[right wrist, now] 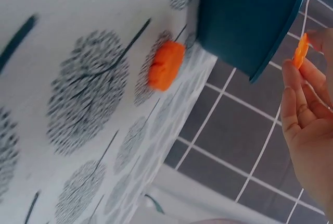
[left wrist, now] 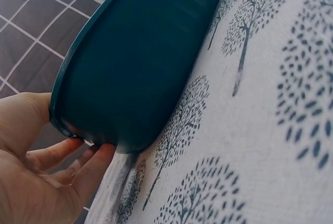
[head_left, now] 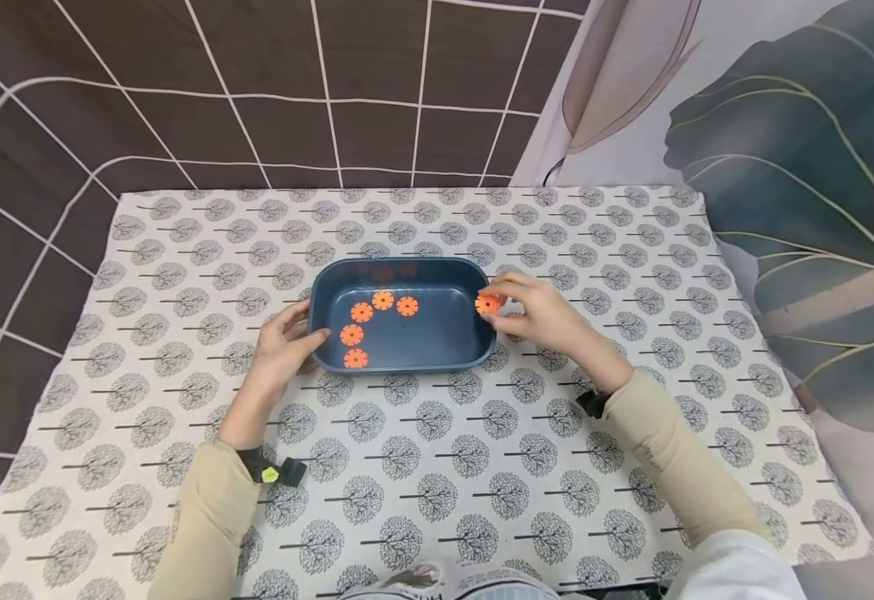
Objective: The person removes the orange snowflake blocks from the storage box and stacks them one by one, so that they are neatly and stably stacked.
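A dark blue-green plastic basin [head_left: 432, 337] stands on the cloth. Inside it, several orange notched discs [head_left: 362, 312] lie in a curved row along the left and back part of the floor. My left hand [head_left: 279, 343] grips the basin's left end, thumb over the rim and fingers against the outer wall [left wrist: 112, 67]. At the right end, my right hand [head_left: 530, 312] pinches one more orange notched disc [right wrist: 301, 51] between thumb and fingers, beside the rim. An orange block-like piece [right wrist: 166, 65] sits on the cloth outside the basin in the right wrist view.
A white tablecloth [head_left: 437, 450] with grey tree prints covers the table. Behind it hangs a dark curtain [head_left: 257, 50] with white grid lines, and to the right a leaf-patterned one [head_left: 796, 167]. Straps with small devices [head_left: 279, 471] circle both wrists.
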The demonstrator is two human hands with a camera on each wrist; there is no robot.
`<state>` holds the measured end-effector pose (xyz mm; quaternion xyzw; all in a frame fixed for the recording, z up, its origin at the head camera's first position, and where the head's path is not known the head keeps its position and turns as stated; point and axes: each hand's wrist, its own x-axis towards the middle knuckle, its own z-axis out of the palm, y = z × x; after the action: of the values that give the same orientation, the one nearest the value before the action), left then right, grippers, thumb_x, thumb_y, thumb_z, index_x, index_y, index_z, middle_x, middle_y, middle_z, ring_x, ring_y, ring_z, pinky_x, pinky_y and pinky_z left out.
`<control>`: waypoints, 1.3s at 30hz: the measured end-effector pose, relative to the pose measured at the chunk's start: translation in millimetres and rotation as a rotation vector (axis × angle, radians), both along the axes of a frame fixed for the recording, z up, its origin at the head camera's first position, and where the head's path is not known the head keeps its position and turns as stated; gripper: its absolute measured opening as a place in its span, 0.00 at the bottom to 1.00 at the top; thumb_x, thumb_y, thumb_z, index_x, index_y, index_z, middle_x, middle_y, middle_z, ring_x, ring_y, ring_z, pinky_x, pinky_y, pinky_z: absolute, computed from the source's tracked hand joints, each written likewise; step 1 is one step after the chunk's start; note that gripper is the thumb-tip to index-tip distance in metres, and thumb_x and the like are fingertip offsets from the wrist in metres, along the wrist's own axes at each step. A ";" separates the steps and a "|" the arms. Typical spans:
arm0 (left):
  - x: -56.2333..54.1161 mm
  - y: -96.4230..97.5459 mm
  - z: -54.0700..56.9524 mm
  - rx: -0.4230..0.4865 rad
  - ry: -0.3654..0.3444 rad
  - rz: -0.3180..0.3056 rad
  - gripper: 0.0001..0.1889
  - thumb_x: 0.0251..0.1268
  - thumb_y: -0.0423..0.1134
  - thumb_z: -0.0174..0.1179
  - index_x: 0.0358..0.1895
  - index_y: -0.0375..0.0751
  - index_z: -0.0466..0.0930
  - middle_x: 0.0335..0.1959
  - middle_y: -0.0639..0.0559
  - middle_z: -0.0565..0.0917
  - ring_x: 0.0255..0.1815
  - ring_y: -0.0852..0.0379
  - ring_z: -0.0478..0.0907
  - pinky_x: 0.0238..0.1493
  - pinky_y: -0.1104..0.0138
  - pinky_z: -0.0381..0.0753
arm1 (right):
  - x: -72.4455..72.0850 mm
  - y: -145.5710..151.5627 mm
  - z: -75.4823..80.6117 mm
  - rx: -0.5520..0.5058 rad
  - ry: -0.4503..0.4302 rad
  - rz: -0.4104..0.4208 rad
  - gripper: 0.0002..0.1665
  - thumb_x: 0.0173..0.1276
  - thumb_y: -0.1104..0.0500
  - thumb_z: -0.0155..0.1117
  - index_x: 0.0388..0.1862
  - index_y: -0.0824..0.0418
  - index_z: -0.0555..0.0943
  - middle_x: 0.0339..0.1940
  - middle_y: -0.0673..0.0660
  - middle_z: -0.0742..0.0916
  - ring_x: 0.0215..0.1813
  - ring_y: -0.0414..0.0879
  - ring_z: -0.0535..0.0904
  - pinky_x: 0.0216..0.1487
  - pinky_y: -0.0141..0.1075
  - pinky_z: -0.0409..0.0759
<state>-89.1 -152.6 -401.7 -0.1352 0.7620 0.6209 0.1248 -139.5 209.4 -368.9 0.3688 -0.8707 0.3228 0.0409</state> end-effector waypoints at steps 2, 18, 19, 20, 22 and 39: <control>0.4 -0.4 -0.2 -0.011 0.004 -0.002 0.33 0.60 0.33 0.60 0.70 0.46 0.59 0.64 0.42 0.70 0.65 0.48 0.67 0.39 0.72 0.82 | 0.0 5.7 -2.0 -0.013 0.007 0.001 0.18 0.56 0.62 0.69 0.46 0.66 0.81 0.44 0.57 0.83 0.40 0.45 0.80 0.36 0.37 0.83; 2.0 -1.7 -0.8 -0.017 0.016 0.004 0.34 0.60 0.32 0.60 0.70 0.44 0.59 0.64 0.42 0.70 0.65 0.48 0.66 0.43 0.75 0.80 | 4.1 34.8 -16.0 0.063 0.030 -0.085 0.18 0.53 0.65 0.70 0.43 0.69 0.81 0.42 0.61 0.84 0.40 0.50 0.81 0.41 0.39 0.84; 2.3 -1.7 -0.8 -0.021 0.018 0.001 0.34 0.60 0.33 0.60 0.70 0.44 0.59 0.64 0.42 0.70 0.65 0.48 0.66 0.44 0.75 0.80 | 4.6 35.4 -16.9 0.084 0.020 -0.093 0.18 0.53 0.64 0.70 0.43 0.69 0.81 0.42 0.61 0.84 0.39 0.50 0.81 0.40 0.38 0.84; 2.5 -1.8 -0.8 -0.023 0.017 0.000 0.34 0.60 0.33 0.60 0.70 0.44 0.59 0.64 0.42 0.70 0.66 0.48 0.66 0.44 0.75 0.80 | 5.1 36.0 -17.7 0.102 0.004 -0.099 0.18 0.53 0.64 0.70 0.44 0.69 0.80 0.43 0.61 0.84 0.39 0.50 0.81 0.38 0.38 0.84; 2.9 -2.0 -0.9 -0.027 0.014 -0.003 0.34 0.60 0.33 0.60 0.70 0.45 0.59 0.64 0.42 0.70 0.66 0.48 0.66 0.44 0.74 0.80 | 6.1 37.0 -19.6 0.139 -0.026 -0.112 0.20 0.54 0.63 0.70 0.45 0.68 0.80 0.44 0.61 0.83 0.37 0.49 0.81 0.36 0.38 0.84; 0.1 0.2 -1.1 0.014 0.005 0.005 0.34 0.60 0.31 0.59 0.70 0.45 0.59 0.64 0.41 0.70 0.64 0.47 0.67 0.39 0.73 0.81 | 1.1 40.3 -30.9 0.268 -0.007 -0.127 0.21 0.53 0.57 0.72 0.44 0.66 0.82 0.42 0.57 0.84 0.33 0.47 0.81 0.37 0.39 0.83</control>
<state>-89.0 -152.4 -402.8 -0.1349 0.7576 0.6268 0.1221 -138.4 249.7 -399.8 0.3142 -0.9277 0.2017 0.0088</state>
